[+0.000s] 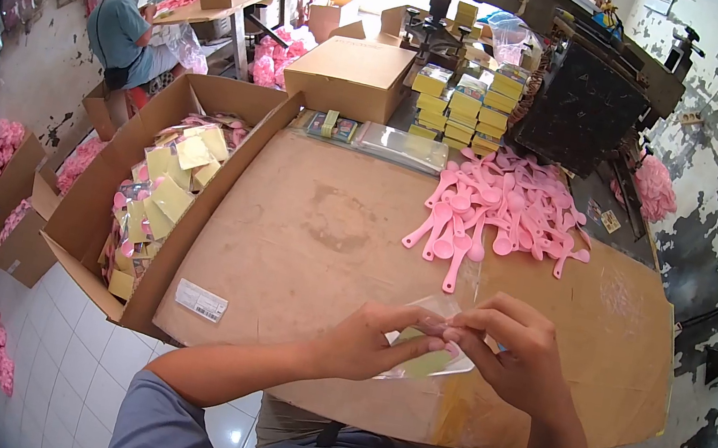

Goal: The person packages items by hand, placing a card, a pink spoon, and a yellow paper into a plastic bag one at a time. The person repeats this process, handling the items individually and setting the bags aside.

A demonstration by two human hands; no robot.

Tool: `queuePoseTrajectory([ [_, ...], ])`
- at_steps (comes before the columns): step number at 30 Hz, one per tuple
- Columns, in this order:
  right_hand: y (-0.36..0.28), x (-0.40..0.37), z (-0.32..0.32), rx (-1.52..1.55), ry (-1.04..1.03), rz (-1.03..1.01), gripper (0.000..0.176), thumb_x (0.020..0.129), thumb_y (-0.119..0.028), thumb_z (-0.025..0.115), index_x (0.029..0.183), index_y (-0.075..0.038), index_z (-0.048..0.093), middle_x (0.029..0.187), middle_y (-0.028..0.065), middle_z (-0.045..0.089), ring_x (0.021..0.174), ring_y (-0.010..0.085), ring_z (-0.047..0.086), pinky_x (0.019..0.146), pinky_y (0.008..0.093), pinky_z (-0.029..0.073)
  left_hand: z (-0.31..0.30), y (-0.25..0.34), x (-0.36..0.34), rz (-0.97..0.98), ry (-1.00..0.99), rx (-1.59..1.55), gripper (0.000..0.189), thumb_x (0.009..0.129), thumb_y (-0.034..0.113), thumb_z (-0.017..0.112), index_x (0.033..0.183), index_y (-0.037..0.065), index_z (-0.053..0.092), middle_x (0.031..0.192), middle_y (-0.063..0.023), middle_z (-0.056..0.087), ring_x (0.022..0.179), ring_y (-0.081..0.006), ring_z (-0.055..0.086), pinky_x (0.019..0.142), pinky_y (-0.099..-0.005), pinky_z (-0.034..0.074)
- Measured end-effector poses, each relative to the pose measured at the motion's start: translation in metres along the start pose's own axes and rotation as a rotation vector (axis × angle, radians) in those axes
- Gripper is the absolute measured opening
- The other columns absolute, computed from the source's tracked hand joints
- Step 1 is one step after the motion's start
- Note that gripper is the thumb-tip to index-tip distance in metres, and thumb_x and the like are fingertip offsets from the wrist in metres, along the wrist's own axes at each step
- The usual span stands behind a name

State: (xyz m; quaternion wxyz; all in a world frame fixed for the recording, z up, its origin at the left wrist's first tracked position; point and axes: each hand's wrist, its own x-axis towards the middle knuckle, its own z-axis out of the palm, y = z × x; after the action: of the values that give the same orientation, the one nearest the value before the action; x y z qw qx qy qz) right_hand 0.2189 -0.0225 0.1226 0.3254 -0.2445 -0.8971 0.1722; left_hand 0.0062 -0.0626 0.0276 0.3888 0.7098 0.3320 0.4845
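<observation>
Over the front of the cardboard-covered table, my left hand (373, 338) and my right hand (520, 351) meet with fingers pinched together. Between them is a see-through plastic bag (456, 366) with a yellowish-green card (426, 364) inside. Both hands grip the bag near its upper edge. A bit of pink shows at the fingertips, too small to name. Just beyond my hands spreads a heap of pink plastic spoons (514, 203); one spoon (454, 268) sticks out toward me.
At the left stands an open carton (213, 190) full of packed bags with cards. Stacks of cards (466, 104), a packet of plastic bags (402, 147) and a closed box (347, 65) line the back. A dark machine (588, 101) stands behind the spoons. Another person (125, 33) sits far left.
</observation>
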Motion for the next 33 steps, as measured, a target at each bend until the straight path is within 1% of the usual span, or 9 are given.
queuePoseTrajectory([
  [2,0.002,0.002,0.001,0.017,0.037,0.039,0.009,0.087,-0.006,0.079,0.093,-0.005,0.072,0.085,0.0074,0.068,0.071,0.021,0.065,0.06,0.0341,0.05,-0.005,0.008,0.004,-0.041,0.026,0.009,0.017,0.099,0.011,0.07,0.114,0.003,0.073,0.104,-0.0082,0.078,0.088,-0.0106,0.073,0.073,-0.0266,0.057],
  [5,0.022,0.005,0.007,-0.059,0.357,0.042,0.012,0.086,-0.001,0.078,0.095,-0.003,0.072,0.086,0.0098,0.068,0.072,0.0232,0.066,0.062,0.0341,0.052,-0.004,0.0,0.004,-0.164,0.058,-0.08,0.022,0.1,0.009,0.069,0.121,0.002,0.07,0.103,-0.0078,0.078,0.09,-0.0079,0.072,0.071,-0.025,0.056],
  [8,0.026,0.006,0.007,-0.194,0.441,-0.097,0.019,0.083,0.003,0.078,0.099,-0.003,0.071,0.09,0.0107,0.068,0.078,0.0268,0.066,0.064,0.0359,0.051,-0.005,0.003,0.006,-0.263,0.107,-0.231,0.031,0.1,0.008,0.068,0.13,0.001,0.064,0.102,-0.0087,0.078,0.091,-0.008,0.071,0.068,-0.0224,0.054],
  [16,0.018,0.011,0.037,-0.564,0.158,-0.289,0.029,0.076,-0.014,0.077,0.102,-0.003,0.069,0.096,0.005,0.063,0.091,0.0228,0.062,0.079,0.0371,0.045,-0.003,0.002,0.001,-0.129,0.139,0.164,0.046,0.094,0.009,0.074,0.136,-0.001,0.058,0.094,-0.0112,0.079,0.066,-0.0086,0.068,0.057,-0.0249,0.052],
  [22,0.02,0.018,0.043,-0.624,0.067,-0.216,0.018,0.076,-0.006,0.073,0.092,-0.005,0.066,0.092,0.0067,0.061,0.088,0.0235,0.061,0.077,0.0384,0.045,-0.002,-0.011,-0.001,0.059,0.113,0.456,0.054,0.09,0.013,0.077,0.138,0.0,0.057,0.088,-0.011,0.077,0.053,-0.0188,0.065,0.053,-0.0308,0.053],
  [25,0.05,0.022,0.036,-0.508,0.172,-0.114,0.013,0.078,-0.007,0.068,0.089,-0.003,0.061,0.089,0.0069,0.055,0.081,0.0217,0.055,0.073,0.0355,0.044,-0.003,-0.014,-0.002,0.068,0.028,0.467,0.055,0.091,0.014,0.076,0.141,0.001,0.057,0.09,-0.0096,0.078,0.056,-0.0166,0.067,0.055,-0.0296,0.054],
  [28,0.067,0.007,-0.004,0.063,0.294,0.289,0.009,0.085,-0.004,0.065,0.092,-0.002,0.061,0.089,0.0067,0.059,0.077,0.0177,0.056,0.069,0.0326,0.046,-0.011,-0.004,0.005,-0.084,0.038,0.342,0.055,0.092,0.015,0.076,0.143,0.005,0.057,0.091,-0.0076,0.079,0.062,-0.0089,0.068,0.057,-0.0262,0.053],
  [31,0.075,-0.021,-0.046,0.522,0.179,0.379,0.011,0.089,-0.004,0.067,0.099,-0.001,0.065,0.092,0.0065,0.064,0.073,0.0141,0.058,0.067,0.0293,0.048,-0.012,-0.015,0.004,-0.175,0.111,0.144,0.054,0.094,0.014,0.075,0.145,0.009,0.057,0.092,-0.0062,0.08,0.066,-0.0021,0.064,0.056,-0.0237,0.049],
  [33,0.064,-0.021,-0.041,0.153,0.128,0.18,0.017,0.087,-0.003,0.071,0.103,-0.002,0.067,0.093,0.0081,0.066,0.073,0.0155,0.061,0.066,0.0292,0.049,-0.009,-0.022,0.003,-0.163,0.13,0.097,0.053,0.095,0.013,0.074,0.145,0.009,0.057,0.091,-0.0059,0.08,0.065,-0.0002,0.06,0.054,-0.0232,0.045],
])
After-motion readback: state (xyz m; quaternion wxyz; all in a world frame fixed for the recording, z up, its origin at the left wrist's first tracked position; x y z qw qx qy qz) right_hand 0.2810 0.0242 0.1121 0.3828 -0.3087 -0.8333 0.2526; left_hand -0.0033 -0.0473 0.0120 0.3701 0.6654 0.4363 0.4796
